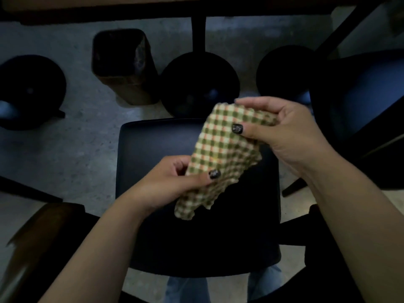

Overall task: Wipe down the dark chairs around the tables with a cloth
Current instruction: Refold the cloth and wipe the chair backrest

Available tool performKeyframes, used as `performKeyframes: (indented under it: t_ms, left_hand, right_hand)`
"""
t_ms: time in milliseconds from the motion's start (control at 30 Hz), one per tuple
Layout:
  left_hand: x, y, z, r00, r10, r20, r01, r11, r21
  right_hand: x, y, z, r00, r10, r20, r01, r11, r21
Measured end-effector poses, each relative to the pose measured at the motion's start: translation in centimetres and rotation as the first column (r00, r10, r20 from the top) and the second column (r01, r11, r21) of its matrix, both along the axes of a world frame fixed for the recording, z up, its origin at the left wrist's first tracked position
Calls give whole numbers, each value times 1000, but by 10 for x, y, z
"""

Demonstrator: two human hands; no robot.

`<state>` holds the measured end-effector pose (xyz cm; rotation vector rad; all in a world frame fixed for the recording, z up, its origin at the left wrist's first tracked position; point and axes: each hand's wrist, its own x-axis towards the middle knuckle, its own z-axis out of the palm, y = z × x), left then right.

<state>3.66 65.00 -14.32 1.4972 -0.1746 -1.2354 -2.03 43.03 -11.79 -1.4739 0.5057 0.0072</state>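
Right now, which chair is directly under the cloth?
The middle chair, its seat right below the cloth; the other chair stands off to the right.

- A café or small eatery, dimly lit.
- A counter edge (166, 7) stands on a single post with a round black pedestal base (200, 84); more such bases (30, 90) sit to either side.
- Dark padded chairs (196, 193) are drawn up near it.
- A lined waste bin (124, 66) stands on the speckled concrete floor (76, 149).
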Motion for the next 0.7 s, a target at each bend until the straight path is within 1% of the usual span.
performKeyframes:
  t_ms: [67, 133, 167, 200, 267, 300, 333, 400, 467, 567, 633, 700]
  left_hand:
    - [1, -11, 23, 998, 66, 26, -65, 997, -28]
    - [4, -25, 52, 984, 149, 102, -144, 988, -58]
    - [5, -32, 68, 973, 189, 133, -179, 980, -85]
    - [5, -39, 86, 962, 230, 148, -213, 970, -120]
    - [5, -49, 124, 941, 304, 150, -275, 943, -186]
    - [3, -54, 144, 931, 331, 156, -297, 932, -208]
    - [2, -57, 160, 918, 358, 167, -319, 921, -224]
    - [-5, -66, 196, 893, 404, 198, -350, 901, -259]
    - [-16, -72, 233, 874, 439, 210, -369, 879, -301]
    - [-37, -74, 284, 842, 479, 246, -387, 856, -344]
    - [-52, -72, 317, 804, 517, 294, -402, 837, -371]
    - [-69, -69, 350, 757, 567, 324, -421, 804, -420]
  right_hand:
    - [-1, 3, 27, 998, 55, 39, -54, 998, -32]
    - [-1, 2, 57, 997, 26, 70, -20, 996, -84]
    - [-2, -1, 72, 996, -36, 81, 42, 996, -73]
    - [-4, -5, 87, 990, -116, 82, 118, 993, -27]
    - [-8, -12, 116, 974, -227, 25, 226, 973, 51]
    - [-12, -15, 130, 973, -228, -31, 229, 971, 68]
    - [-17, -16, 140, 977, -194, -88, 202, 976, 84]
    - [-29, -17, 167, 987, -89, -132, 104, 988, 112]
    - [-40, -17, 199, 997, -43, -66, 52, 989, 137]
    - [-51, -21, 254, 995, -62, 81, 50, 988, 148]
    - [-56, -24, 292, 976, -101, 195, 75, 988, 135]
    - [-66, -24, 330, 944, -86, 320, 63, 995, 84]
